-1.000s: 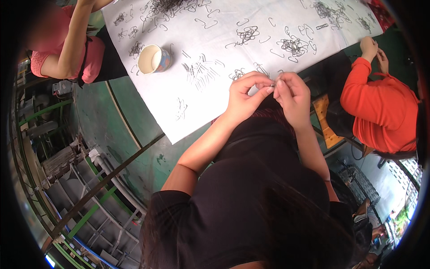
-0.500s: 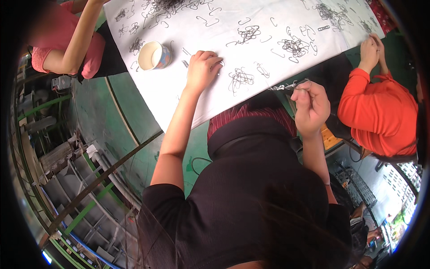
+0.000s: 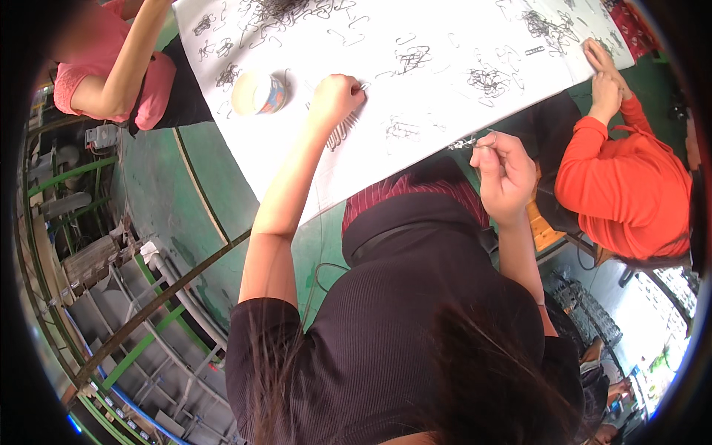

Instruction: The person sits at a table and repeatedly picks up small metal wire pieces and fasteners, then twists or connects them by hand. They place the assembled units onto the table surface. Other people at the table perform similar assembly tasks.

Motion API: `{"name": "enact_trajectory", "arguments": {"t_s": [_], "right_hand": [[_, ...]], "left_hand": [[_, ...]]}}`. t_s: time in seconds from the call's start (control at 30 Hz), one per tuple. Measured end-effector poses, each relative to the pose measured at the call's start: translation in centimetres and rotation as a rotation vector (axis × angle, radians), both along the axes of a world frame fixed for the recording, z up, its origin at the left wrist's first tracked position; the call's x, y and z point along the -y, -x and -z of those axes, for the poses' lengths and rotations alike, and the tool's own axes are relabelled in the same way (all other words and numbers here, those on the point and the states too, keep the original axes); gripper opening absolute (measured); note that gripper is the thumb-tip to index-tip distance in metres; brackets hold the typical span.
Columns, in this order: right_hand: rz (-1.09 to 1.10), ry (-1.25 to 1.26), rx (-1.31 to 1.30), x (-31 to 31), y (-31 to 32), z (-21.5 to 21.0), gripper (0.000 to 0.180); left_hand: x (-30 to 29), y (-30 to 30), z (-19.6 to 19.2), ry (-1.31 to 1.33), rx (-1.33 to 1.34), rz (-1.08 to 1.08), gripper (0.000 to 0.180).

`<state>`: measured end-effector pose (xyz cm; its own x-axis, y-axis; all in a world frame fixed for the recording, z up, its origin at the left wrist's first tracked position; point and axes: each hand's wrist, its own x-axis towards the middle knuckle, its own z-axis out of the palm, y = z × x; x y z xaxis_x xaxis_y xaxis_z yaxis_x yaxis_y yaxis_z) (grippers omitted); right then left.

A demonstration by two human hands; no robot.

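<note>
My left hand [image 3: 339,98] rests on the white-covered table [image 3: 297,22] with its fingers curled together; whatever they grip is hidden. Beside that wrist lies a row of dark wire hooks [image 3: 340,136], partly covered by my forearm. At the near table edge my right hand [image 3: 507,176] is raised, thumb and forefinger pinching a thin strand of small silvery metal pieces [image 3: 461,144]. Between my hands is a small loose pile of wire hooks [image 3: 402,130].
A paper tub [image 3: 268,93] with a coloured side stands left of my left hand. More hook piles [image 3: 487,83] [image 3: 412,59] are spread farther off. A person in pink [image 3: 111,89] is at the left, another in an orange-red top [image 3: 623,185] at the right.
My left hand's fingers have curled in, and a row of hooks now shows beside its wrist. My right hand has shifted slightly left. The right-hand person's hands have moved apart along the arm.
</note>
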<state>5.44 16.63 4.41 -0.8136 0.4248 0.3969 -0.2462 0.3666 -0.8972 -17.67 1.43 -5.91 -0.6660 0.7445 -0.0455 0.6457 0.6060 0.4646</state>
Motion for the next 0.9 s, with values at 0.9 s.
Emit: {"name": "enact_trajectory", "arguments": {"t_s": [0.9], "right_hand": [[-0.079,-0.025,0.175,0.2,0.1,0.7,0.005]], "left_hand": [[-3.2,-11.8,-13.8,-0.648,0.479,0.083,0.007]]}}
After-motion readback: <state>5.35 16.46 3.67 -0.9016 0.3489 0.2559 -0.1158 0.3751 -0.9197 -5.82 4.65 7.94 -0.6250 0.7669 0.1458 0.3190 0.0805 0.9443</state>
